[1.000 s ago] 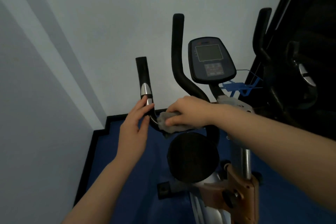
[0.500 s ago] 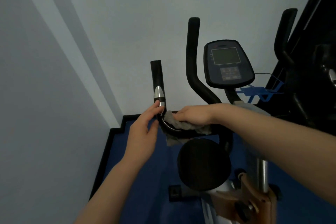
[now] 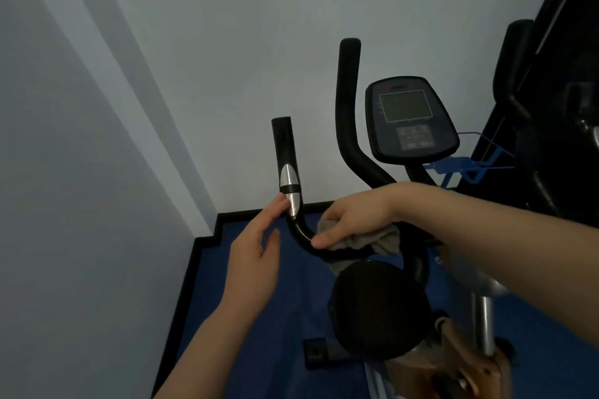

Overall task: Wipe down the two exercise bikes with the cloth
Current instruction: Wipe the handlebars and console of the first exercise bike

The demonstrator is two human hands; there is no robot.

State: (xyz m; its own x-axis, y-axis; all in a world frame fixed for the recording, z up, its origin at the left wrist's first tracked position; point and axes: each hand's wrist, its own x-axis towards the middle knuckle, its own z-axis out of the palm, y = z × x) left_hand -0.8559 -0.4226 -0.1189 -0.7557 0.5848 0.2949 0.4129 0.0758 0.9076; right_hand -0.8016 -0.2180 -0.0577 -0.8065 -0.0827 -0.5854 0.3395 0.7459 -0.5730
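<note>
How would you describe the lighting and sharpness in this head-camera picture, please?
Head view: dim, bluish light, so the black handlebar and seat lose detail; a small glint shows on the silver grip band; the console screen is dark and its buttons unreadable; wide-angle lens tilts the wall lines; the cloth is soft-edged.

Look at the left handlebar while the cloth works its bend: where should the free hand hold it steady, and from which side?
Grip the upright black stretch of the handlebar above the silver bands, coming from the left. That part is straight, bare and clear of the cloth, which the right hand presses on the bend below. The left hand touches there with straight fingers.
</note>
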